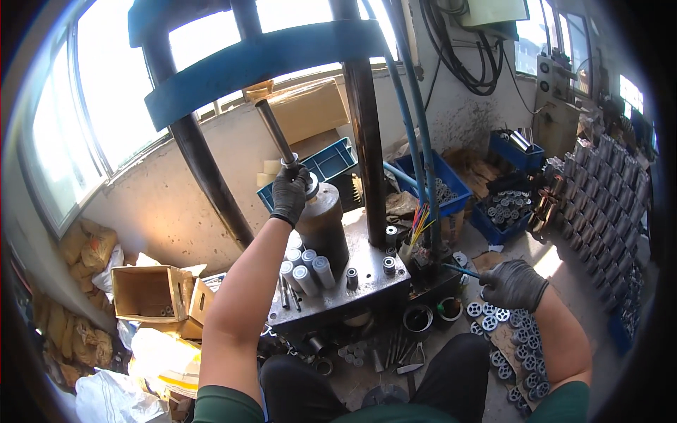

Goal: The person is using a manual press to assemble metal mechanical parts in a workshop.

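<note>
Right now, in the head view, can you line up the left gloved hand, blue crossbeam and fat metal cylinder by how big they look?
1. Blue crossbeam
2. Fat metal cylinder
3. Left gloved hand

So my left gloved fingers (pixel 299 176) are up at the bottom end of a steel rod (pixel 276 134), right by the top of a fat metal cylinder (pixel 324 224); can't really tell what they're gripping. My right gloved fingers (pixel 491 280) are curled round a thin blue lever (pixel 461 271). Bunch of grey tubes (pixel 322 271) standing beside the cylinder on the press base (pixel 376 287), plus spoked wheels (pixel 490 323) all over the floor (pixel 457 343) near my right arm.
</note>
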Motion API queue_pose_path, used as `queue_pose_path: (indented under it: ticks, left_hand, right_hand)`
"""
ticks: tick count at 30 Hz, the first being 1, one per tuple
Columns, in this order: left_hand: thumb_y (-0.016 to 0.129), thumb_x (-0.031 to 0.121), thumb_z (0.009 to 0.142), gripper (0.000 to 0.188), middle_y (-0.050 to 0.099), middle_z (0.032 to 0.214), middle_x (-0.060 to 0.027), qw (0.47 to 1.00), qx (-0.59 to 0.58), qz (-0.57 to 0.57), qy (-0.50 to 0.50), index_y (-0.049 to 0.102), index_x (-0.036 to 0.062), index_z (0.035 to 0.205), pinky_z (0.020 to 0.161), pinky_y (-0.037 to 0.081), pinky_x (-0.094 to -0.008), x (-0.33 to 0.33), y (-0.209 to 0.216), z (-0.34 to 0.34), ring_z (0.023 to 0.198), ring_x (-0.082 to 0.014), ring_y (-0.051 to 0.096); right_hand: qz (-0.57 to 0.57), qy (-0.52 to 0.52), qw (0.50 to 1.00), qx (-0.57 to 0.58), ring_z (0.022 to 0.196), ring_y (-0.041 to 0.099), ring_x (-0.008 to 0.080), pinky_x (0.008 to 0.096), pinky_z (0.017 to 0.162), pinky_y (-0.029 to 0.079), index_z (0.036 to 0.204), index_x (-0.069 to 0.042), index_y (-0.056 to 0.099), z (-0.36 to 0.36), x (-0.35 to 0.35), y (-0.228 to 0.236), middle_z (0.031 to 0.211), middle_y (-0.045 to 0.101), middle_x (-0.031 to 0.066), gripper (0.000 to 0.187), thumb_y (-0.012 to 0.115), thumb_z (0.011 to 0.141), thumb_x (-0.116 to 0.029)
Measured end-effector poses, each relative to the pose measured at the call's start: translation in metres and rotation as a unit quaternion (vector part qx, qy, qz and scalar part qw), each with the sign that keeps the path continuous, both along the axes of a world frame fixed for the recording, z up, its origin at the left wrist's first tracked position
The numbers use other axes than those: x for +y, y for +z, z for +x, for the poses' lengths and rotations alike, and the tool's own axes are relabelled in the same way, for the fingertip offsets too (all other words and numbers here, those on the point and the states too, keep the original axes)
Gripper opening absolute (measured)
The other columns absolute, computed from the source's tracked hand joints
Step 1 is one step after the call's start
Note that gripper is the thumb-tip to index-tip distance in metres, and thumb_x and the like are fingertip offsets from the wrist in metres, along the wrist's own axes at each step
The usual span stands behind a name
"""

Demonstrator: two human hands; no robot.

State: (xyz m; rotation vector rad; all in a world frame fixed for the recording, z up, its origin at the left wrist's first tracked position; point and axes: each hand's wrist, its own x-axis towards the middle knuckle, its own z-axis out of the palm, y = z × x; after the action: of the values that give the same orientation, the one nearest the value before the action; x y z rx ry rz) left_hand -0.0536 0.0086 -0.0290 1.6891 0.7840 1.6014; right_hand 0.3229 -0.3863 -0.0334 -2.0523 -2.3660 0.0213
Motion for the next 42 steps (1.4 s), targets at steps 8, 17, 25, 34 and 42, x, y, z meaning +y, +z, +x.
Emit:
queue_pose_path:
  ticks: [8, 17, 25, 34, 42]
  left_hand:
    - [0.068, 0.014, 0.104, 0.007, 0.067, 0.088, -0.0021, 0.979, -0.12, -0.16, -0.036, 0.068, 0.0096, 0.109, 0.065, 0.058, -0.0296, -0.002, 0.015, 0.02, 0.077, -0.0138, 0.065]
    - [0.071, 0.014, 0.102, 0.009, 0.067, 0.088, -0.0005, 0.988, -0.151, -0.028, -0.031, 0.07, 0.008, 0.109, 0.065, 0.058, -0.0282, 0.012, -0.02, 0.008, 0.077, -0.0115, 0.064]
    - [0.072, 0.014, 0.101, 0.015, 0.073, 0.094, -0.0019, 0.998, 0.045, -0.021, 0.035, 0.072, 0.0052, 0.113, 0.076, 0.056, -0.0272, 0.012, -0.013, 0.001, 0.083, -0.0116, 0.067]
    - [0.075, 0.014, 0.097, 0.016, 0.076, 0.09, -0.0081, 0.974, 0.193, -0.006, 0.116, 0.073, 0.0017, 0.106, 0.077, 0.056, -0.0311, -0.001, -0.005, 0.008, 0.079, -0.0161, 0.069]
    - [0.075, 0.012, 0.096, 0.02, 0.073, 0.09, -0.0073, 0.979, 0.156, 0.003, 0.132, 0.067, 0.0038, 0.113, 0.071, 0.056, -0.0316, 0.003, -0.009, 0.006, 0.074, -0.0162, 0.066]
  right_hand:
    - [-0.033, 0.007, 0.999, 0.033, 0.086, 0.073, 0.0396, 0.0507, 0.081, 0.057, 0.107, -0.008, 0.077, 0.004, -0.001, 0.001, 0.089, 0.074, 0.0215, 0.033, 0.066, 0.086, -0.031]
    - [-0.092, -0.03, 0.995, 0.026, 0.093, 0.073, 0.0373, 0.0489, 0.086, 0.057, 0.118, -0.01, 0.075, -0.006, 0.002, 0.012, 0.097, 0.075, 0.0207, 0.038, 0.063, 0.087, -0.03]
    - [-0.02, -0.002, 0.999, 0.034, 0.087, 0.073, 0.0382, 0.0501, 0.081, 0.057, 0.111, -0.01, 0.075, -0.002, 0.001, -0.004, 0.091, 0.074, 0.0199, 0.033, 0.065, 0.087, -0.029]
    - [0.012, 0.024, 0.999, 0.039, 0.084, 0.072, 0.0393, 0.0509, 0.079, 0.057, 0.106, -0.009, 0.074, 0.004, -0.003, -0.01, 0.085, 0.073, 0.0185, 0.029, 0.066, 0.084, -0.026]
    - [-0.088, 0.013, 0.995, 0.054, 0.083, 0.072, 0.0399, 0.0503, 0.079, 0.058, 0.102, -0.01, 0.077, 0.004, -0.021, -0.02, 0.085, 0.073, 0.0206, 0.028, 0.067, 0.084, -0.028]
